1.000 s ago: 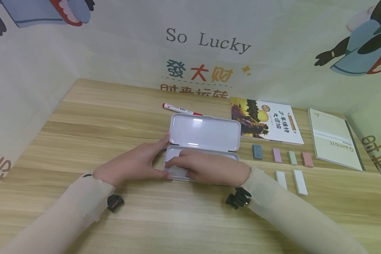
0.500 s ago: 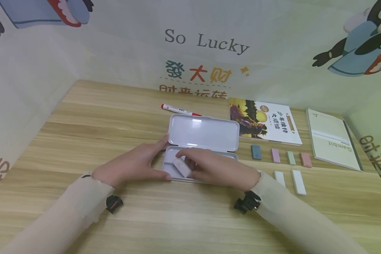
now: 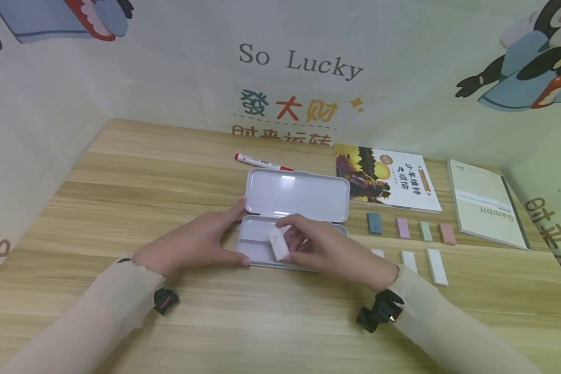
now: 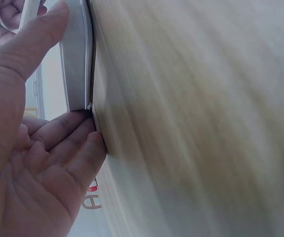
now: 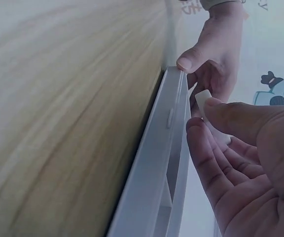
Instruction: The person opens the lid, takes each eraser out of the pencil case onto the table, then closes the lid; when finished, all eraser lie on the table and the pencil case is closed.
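Note:
A white pencil case (image 3: 262, 226) lies on the table with its lid (image 3: 298, 196) tipped back. My left hand (image 3: 194, 241) holds the case at its left end, thumb on the front edge and fingers at the back corner. In the left wrist view, the thumb (image 4: 38, 37) lies against the case's rim. My right hand (image 3: 324, 252) pinches a white eraser (image 3: 278, 243) between thumb and fingers, tilted over the case. In the right wrist view the eraser (image 5: 207, 107) shows between thumb and fingertip, apart from the rim. The right hand hides part of the case's interior.
Right of the case lie blue (image 3: 374, 223), purple (image 3: 403, 228), green (image 3: 425, 231) and pink (image 3: 446, 234) erasers. White blocks (image 3: 437, 267) lie nearer. Behind are a red-capped marker (image 3: 264, 162), an illustrated book (image 3: 388, 179) and a pale notebook (image 3: 488, 205).
My right hand has come up from inside the case and moved slightly right, with the white eraser now in its fingers. The left hand stays at the case's left end.

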Motion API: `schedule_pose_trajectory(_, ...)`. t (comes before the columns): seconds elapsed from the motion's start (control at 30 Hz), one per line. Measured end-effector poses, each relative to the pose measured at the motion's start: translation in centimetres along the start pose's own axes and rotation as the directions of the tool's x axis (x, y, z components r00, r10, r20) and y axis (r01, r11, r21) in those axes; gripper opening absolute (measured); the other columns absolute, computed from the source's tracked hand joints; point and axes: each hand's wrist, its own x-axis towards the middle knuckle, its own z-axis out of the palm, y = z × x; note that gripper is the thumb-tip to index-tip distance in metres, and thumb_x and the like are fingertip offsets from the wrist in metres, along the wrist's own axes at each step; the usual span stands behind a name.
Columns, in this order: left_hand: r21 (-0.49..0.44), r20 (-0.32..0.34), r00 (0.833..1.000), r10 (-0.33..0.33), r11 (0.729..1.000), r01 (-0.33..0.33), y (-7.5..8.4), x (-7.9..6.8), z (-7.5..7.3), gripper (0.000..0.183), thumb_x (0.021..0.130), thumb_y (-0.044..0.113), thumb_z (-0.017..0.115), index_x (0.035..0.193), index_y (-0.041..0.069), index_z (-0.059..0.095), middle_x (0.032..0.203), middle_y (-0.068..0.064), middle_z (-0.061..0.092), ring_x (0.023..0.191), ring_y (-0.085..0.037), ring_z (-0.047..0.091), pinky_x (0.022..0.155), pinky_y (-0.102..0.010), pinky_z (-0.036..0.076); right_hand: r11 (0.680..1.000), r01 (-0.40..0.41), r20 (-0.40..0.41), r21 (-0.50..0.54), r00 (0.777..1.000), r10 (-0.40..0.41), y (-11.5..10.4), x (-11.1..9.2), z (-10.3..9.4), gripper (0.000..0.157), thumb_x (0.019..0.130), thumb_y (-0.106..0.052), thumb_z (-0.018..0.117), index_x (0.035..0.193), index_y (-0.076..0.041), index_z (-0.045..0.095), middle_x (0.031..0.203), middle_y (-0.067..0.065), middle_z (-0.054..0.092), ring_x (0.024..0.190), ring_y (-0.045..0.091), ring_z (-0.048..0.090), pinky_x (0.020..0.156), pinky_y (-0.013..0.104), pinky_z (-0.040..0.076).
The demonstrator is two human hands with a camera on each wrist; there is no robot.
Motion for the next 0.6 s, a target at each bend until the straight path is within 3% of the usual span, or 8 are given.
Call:
schedule_pose_trajectory(0.37, -0.002, -0.001, 1.0, -0.004, 1.0, 0.004, 0.1, -0.1, 0.0, 0.124, 0.08, 0.05, 0.089, 0.168, 0.005, 0.014, 0.165, -0.014, 0.044, 0.151, -0.038, 0.045, 0.126, -0.058, 0.036, 0.996, -0.088, -0.087, 0.027, 0.992, 0.09, 0.9, -2.2, -0.4, 0.054, 0.092, -0.011, 0.08, 0.141, -0.006, 0.057, 0.108, 0.004, 0.073, 0.099, 0.011, 0.069, 0.093, 0.026, 0.062)
schedule_pose_trajectory(0.6, 0.003, -0.007, 1.0, 0.008, 1.0, -0.008, 0.0, 0.0, 0.0, 0.124, 0.08, 0.047, 0.09, 0.168, 0.003, 0.014, 0.165, -0.014, 0.044, 0.151, -0.038, 0.045, 0.126, -0.057, 0.035, 0.994, -0.093, -0.143, 0.056, 0.985, 0.1, 1.9, -4.3, -1.2, 0.052, 0.092, -0.009, 0.08, 0.139, -0.001, 0.059, 0.108, 0.007, 0.073, 0.099, 0.014, 0.069, 0.092, 0.028, 0.063)
